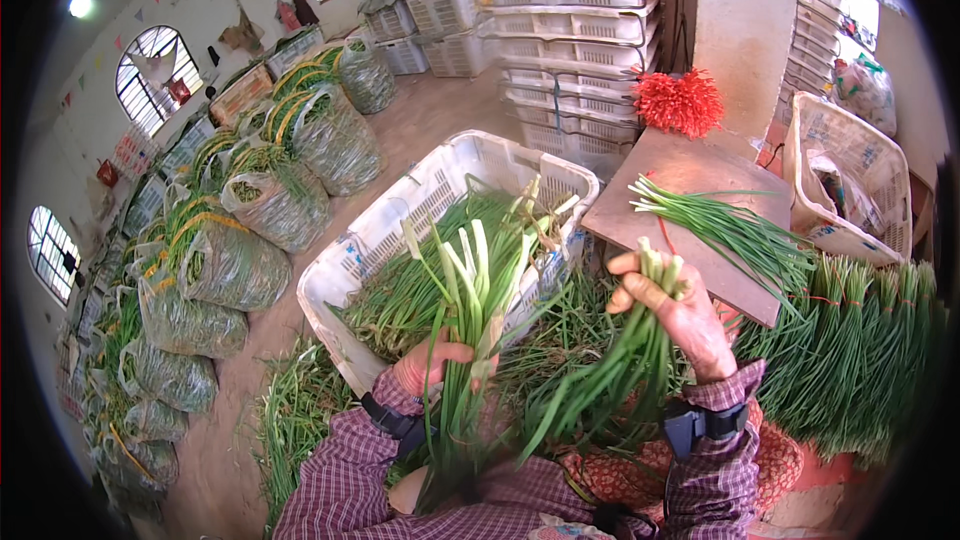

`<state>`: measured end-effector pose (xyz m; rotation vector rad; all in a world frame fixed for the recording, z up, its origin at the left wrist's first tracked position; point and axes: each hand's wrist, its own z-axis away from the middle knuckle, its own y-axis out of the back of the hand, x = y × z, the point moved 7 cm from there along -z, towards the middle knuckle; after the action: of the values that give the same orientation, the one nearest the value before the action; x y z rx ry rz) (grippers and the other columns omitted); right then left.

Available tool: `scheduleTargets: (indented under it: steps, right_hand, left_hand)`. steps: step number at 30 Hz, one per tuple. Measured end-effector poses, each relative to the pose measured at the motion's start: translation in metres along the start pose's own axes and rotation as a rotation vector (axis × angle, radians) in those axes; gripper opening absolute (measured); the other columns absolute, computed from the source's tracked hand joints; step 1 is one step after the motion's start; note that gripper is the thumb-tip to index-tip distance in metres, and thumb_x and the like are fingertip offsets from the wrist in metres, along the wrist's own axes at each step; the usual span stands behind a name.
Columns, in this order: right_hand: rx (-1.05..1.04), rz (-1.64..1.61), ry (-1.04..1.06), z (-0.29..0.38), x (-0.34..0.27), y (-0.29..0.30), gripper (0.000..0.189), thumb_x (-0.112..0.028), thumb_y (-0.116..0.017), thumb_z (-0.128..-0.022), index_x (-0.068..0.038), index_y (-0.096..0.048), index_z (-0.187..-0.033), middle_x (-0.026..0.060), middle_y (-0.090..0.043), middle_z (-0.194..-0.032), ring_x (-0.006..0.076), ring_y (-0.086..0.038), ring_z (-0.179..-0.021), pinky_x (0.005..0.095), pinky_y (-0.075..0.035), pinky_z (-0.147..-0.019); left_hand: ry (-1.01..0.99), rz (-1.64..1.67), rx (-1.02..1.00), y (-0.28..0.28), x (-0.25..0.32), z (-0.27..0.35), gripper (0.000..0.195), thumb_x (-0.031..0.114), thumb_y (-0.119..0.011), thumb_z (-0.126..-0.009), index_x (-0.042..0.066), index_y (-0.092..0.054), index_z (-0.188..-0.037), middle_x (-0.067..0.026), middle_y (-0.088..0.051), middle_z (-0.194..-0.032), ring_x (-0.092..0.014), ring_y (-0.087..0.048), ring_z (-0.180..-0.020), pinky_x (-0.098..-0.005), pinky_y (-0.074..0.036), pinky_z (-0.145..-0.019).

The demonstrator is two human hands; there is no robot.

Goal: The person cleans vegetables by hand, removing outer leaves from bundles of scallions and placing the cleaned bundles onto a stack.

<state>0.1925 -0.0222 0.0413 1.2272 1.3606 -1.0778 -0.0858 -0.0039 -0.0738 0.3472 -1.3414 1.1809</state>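
My left hand (437,361) grips a loose bunch of green stalks with white ends (474,277), probably garlic chives, white ends up. In my right hand (679,307) is a second bunch of stalks (651,341), its cut ends poking out above the thumb and its leaves hanging down to the left. Just beyond my left hand stands a white plastic crate (412,199), partly filled with green stalks (420,285). To the right, a small bunch of green stalks (697,214) lies on a brown board (630,199), next to a red tie.
Tied bundles (847,345) stand packed at the right. A bunch of red ties (679,101) hangs above the board, beside stacked crates (570,37). Loose trimmings (300,412) cover the floor at my left. Filled plastic bags (236,262) line the left side. Another crate (862,135) sits right.
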Motion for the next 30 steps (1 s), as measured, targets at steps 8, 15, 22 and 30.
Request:
scheduleTargets:
  steps: [8, 15, 22, 30]
  right_hand:
    - [0.147, -0.056, 0.037, -0.023, 0.015, -0.014, 0.050, -0.017, -0.074, -0.085, 0.000, -0.054, -0.128, -0.0023, -0.059, -0.088, 0.0049, -0.050, -0.068, 0.0203, -0.043, -0.058]
    - [-0.097, 0.055, -0.101, -0.026, 0.029, -0.038, 0.026, -0.020, -0.069, -0.089, 0.000, -0.067, -0.105, -0.0011, -0.062, -0.077, 0.0055, -0.051, -0.069, 0.0256, -0.045, -0.062]
    - [-0.104, 0.374, 0.031, -0.007, 0.030, -0.017, 0.024, -0.017, -0.067, -0.088, 0.003, -0.067, -0.102, 0.0080, -0.064, -0.068, 0.0083, -0.052, -0.060, 0.0300, -0.046, -0.056]
    - [0.045, 0.602, 0.144, -0.004, 0.032, 0.023, 0.016, -0.014, -0.067, -0.087, 0.001, -0.068, -0.092, 0.0123, -0.063, -0.065, 0.0173, -0.058, -0.056, 0.0311, -0.047, -0.056]
  left_hand:
    - [0.127, -0.010, -0.112, -0.003, -0.016, 0.006, 0.044, 0.015, -0.065, -0.075, -0.007, -0.057, -0.113, -0.0175, -0.065, -0.090, -0.027, -0.063, -0.076, -0.0374, -0.054, -0.067]
    - [0.087, -0.073, -0.239, -0.022, -0.007, 0.009, 0.044, 0.021, -0.066, -0.082, -0.007, -0.058, -0.115, -0.0156, -0.065, -0.093, -0.024, -0.061, -0.080, -0.0355, -0.050, -0.070]
    - [0.049, -0.048, -0.189, -0.004, 0.000, 0.018, 0.038, 0.016, -0.064, -0.084, -0.005, -0.059, -0.115, -0.0165, -0.068, -0.088, -0.020, -0.065, -0.066, -0.0279, -0.053, -0.055]
    - [0.059, -0.075, 0.027, -0.007, 0.008, 0.039, 0.043, 0.015, -0.065, -0.081, -0.004, -0.058, -0.118, -0.0162, -0.069, -0.091, -0.019, -0.068, -0.068, -0.0275, -0.057, -0.059]
